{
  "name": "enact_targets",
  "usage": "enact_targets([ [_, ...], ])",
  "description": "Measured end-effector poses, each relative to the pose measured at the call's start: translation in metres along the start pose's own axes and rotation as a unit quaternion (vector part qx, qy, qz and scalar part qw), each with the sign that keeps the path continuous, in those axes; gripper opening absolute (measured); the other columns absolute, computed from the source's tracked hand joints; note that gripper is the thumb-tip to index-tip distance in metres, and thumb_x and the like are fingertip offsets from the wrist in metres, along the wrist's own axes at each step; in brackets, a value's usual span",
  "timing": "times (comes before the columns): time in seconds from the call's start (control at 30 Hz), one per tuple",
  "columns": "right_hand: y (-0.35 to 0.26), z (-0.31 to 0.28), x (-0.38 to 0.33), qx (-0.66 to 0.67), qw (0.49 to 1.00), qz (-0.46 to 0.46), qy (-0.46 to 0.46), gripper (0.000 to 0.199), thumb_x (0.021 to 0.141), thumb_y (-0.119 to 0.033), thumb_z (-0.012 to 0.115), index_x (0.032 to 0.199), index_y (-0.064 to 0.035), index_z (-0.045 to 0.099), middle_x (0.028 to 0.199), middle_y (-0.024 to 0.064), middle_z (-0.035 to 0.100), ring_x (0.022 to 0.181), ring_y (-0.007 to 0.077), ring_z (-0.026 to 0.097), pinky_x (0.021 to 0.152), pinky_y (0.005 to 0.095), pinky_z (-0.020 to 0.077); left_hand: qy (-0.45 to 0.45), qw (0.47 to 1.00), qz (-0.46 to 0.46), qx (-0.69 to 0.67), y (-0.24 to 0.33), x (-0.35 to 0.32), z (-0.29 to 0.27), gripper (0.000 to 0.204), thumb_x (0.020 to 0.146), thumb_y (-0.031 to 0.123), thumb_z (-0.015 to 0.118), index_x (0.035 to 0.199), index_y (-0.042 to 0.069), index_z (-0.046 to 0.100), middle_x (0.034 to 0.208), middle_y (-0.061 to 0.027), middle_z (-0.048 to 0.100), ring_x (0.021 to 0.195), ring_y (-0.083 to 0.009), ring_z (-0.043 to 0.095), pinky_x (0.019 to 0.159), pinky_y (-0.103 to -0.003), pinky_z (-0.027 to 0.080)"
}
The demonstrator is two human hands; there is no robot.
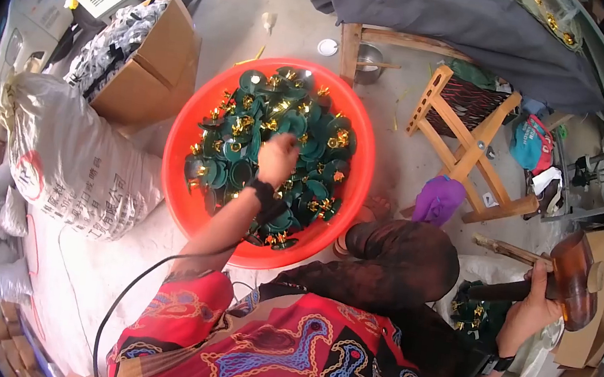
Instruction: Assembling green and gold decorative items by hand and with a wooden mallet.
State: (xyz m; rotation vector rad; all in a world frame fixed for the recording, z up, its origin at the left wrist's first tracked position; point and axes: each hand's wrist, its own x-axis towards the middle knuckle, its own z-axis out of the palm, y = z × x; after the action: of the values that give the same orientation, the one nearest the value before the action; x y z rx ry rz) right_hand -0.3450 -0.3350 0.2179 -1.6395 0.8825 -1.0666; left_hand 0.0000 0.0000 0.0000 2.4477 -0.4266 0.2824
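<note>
A red plastic basin (368, 133) on the floor is heaped with green discs (241, 173) that have shiny gold metal fittings. My left hand (278, 159) is down over the middle of the heap, fingers curled and closed; whatever is in them is hidden. On the right, my right hand (532, 313) is closed at a mallet with an amber head (571, 286), a finger against its wooden handle (511, 250). A dark bar (499, 290) runs beside that handle into the same hand. Below it, more green discs (478, 316) lie by a white woven sack (538, 368).
A stuffed white sack (86, 162) and a cardboard box (154, 69) of grey pieces stand left of the basin. Beyond the basin are a wooden folding stool (465, 148), a metal bowl (369, 65) and a grey-draped bench (458, 19). A dark cable (126, 299) crosses by my left arm.
</note>
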Motion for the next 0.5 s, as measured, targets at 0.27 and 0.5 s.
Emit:
enact_targets([
  [0.27,0.002,0.047,0.007,-0.037,0.991,-0.126,0.013,0.060,0.070,0.005,0.069,0.123,-0.0021,0.041,0.120,0.0101,0.049,0.104,0.0174,0.052,0.091,0.0308,0.0402,-0.045,0.956,0.181,0.225,0.016,0.062,0.018,0.022,0.077,0.023,0.057,0.097,0.018,0.062,0.093,-0.0063,0.060,0.094,-0.0248,0.053,0.075,-0.040,0.041],
  [0.5,0.000,0.058,-0.002,0.013,0.994,-0.108,-0.016,0.040,0.071,0.004,0.070,0.107,-0.0001,0.053,0.098,0.0042,0.059,0.085,0.0114,0.056,0.075,0.0246,0.0457,-0.166,0.921,0.055,0.349,0.001,0.076,0.033,0.027,0.075,0.039,0.059,0.084,0.014,0.065,0.077,-0.0105,0.065,0.079,-0.0287,0.062,0.074,-0.043,0.042],
])
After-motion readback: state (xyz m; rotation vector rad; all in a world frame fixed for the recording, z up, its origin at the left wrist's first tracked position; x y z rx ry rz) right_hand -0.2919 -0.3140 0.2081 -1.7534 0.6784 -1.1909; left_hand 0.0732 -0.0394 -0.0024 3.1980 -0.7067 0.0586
